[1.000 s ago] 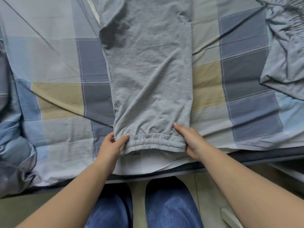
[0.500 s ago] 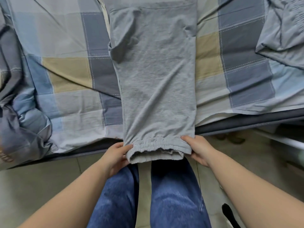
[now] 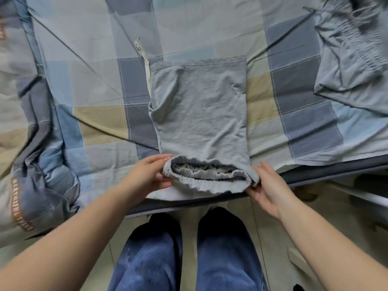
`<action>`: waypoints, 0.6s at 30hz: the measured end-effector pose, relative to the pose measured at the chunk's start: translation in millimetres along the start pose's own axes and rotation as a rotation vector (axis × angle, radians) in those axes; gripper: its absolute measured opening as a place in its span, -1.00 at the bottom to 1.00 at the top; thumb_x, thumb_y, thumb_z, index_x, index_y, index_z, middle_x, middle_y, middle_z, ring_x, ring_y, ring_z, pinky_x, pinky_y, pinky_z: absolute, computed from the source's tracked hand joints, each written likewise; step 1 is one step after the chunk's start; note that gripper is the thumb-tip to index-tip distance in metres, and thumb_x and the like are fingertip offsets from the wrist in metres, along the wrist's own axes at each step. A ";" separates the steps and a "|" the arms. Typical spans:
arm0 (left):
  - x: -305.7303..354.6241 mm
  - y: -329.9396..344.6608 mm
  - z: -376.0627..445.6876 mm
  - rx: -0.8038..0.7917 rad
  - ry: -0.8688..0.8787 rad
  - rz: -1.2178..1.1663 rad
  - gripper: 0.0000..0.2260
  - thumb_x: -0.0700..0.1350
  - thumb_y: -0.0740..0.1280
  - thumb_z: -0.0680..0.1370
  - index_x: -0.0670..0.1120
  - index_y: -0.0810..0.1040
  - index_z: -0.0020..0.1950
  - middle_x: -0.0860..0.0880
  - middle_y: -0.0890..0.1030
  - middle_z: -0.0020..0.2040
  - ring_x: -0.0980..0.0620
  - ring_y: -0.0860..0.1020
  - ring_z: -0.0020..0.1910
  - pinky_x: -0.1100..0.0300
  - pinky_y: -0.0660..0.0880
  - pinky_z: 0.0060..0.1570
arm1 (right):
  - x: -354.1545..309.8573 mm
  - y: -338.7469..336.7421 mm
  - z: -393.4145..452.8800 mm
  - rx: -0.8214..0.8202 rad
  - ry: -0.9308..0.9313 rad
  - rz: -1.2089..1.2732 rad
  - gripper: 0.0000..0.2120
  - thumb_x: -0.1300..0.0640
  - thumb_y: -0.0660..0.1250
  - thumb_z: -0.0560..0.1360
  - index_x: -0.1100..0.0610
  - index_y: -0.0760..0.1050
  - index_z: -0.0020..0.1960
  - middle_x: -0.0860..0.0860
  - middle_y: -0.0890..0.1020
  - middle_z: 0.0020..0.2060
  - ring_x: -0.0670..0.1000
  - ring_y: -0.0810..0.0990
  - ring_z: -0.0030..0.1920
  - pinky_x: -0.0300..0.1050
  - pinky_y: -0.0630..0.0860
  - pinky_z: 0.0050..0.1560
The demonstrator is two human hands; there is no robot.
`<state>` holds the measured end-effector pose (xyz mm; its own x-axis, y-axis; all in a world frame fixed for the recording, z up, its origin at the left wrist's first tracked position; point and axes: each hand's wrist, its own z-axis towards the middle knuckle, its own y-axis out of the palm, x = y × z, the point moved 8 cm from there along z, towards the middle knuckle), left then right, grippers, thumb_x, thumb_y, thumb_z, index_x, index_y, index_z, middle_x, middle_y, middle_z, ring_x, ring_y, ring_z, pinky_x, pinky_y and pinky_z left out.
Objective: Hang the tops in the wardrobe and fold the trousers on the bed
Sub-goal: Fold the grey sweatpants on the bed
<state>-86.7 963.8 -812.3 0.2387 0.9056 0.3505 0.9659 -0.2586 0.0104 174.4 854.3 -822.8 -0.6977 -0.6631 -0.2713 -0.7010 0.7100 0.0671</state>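
- On the bed [image 3: 100, 120], head view: grey trousers [image 3: 199, 114] lie folded, cuffs at the near edge.
- Left hand [image 3: 147, 177] and right hand [image 3: 270, 187] pinch the cuff corners, fingers lightly curled.
- Soft, light, floppy fabric; the elastic cuffs likely give the firmest hold.

two bare forearms come in from the lower corners, with no sleeves showing up to the picture's edge. the left hand [image 3: 147, 177] and the right hand [image 3: 267, 189] are bare too: no rings, no watch, no bracelets. the fingernails are short, with a pale, glossy look. below, between the arms, are two legs in loose trousers [image 3: 151, 255] of dark blue denim, the cloth faded to lighter blue patches in places. the feet cannot be seen under the wide trouser legs.
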 end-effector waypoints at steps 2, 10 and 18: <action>36.0 4.1 12.2 -0.023 0.016 -0.065 -0.85 -0.10 0.29 0.58 -0.07 0.65 -0.08 0.00 0.61 -0.30 0.14 0.57 -0.45 0.32 0.55 -0.42 | -35.8 17.4 7.4 0.024 -0.059 -0.034 -0.63 0.15 0.19 0.62 0.05 0.31 0.42 0.01 0.62 0.00 -0.03 0.63 -0.09 -0.19 0.58 -0.38; 167.3 3.8 68.1 0.032 0.130 -0.376 -0.89 -0.11 0.26 0.61 -0.12 0.53 -0.05 0.02 0.67 -0.38 0.15 0.65 -0.38 0.29 0.59 -0.39 | -173.1 122.8 53.8 -0.079 -0.180 0.152 -0.84 0.19 0.21 0.58 0.14 0.48 -0.15 0.05 0.58 -0.30 -0.06 0.58 -0.33 -0.27 0.58 -0.39; 201.7 -23.8 129.0 0.223 0.218 -0.309 -0.91 -0.11 0.26 0.61 -0.08 0.48 0.09 -0.04 0.61 -0.02 0.10 0.63 -0.10 0.18 0.61 -0.20 | -219.9 154.9 122.7 -0.012 -0.241 -0.142 -0.76 0.06 0.17 0.61 0.10 0.39 0.24 0.05 0.49 0.05 0.02 0.56 0.15 -0.09 0.53 0.03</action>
<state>-48.6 1196.0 -862.6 -0.0687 0.8307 0.5524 0.9923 0.1140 -0.0480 237.4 1139.2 -870.6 -0.5379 -0.6790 -0.4996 -0.7917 0.6105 0.0227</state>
